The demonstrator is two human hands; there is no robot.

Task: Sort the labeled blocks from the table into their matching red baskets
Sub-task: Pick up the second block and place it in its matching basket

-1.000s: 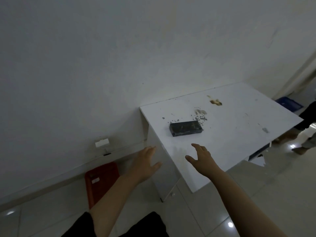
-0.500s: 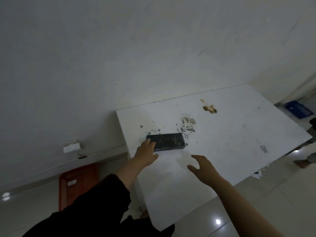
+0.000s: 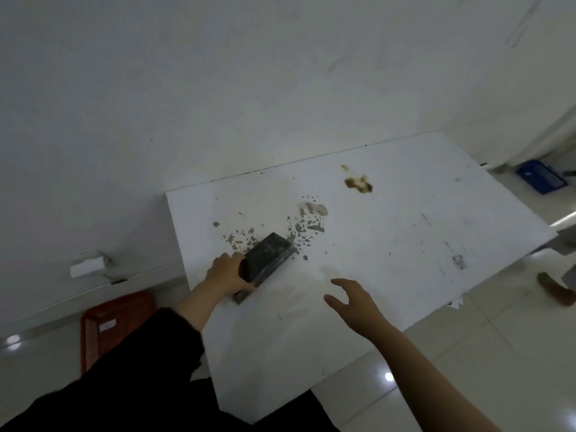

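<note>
A dark rectangular block (image 3: 269, 255) lies slantwise on the white table (image 3: 389, 244), near its left edge. My left hand (image 3: 226, 274) is closed around the block's near end, fingers wrapped over it. My right hand (image 3: 353, 302) hovers over the table to the right of the block, fingers spread, holding nothing. A red basket (image 3: 107, 325) with a small white label stands on the floor to the left of the table, partly hidden by my dark left sleeve. I cannot read any label on the block.
The table top carries dark flecks and brown stains (image 3: 358, 182) behind the block. A white wall runs behind it, with a small white box (image 3: 87, 266) low on it. A blue crate (image 3: 540, 180) and a person's foot (image 3: 556, 288) are on the tiled floor at the right.
My left hand went from beside the table's edge up to the block and closed on its near end; the block has turned from lying crosswise to slanting. My right hand stayed open over the table.
</note>
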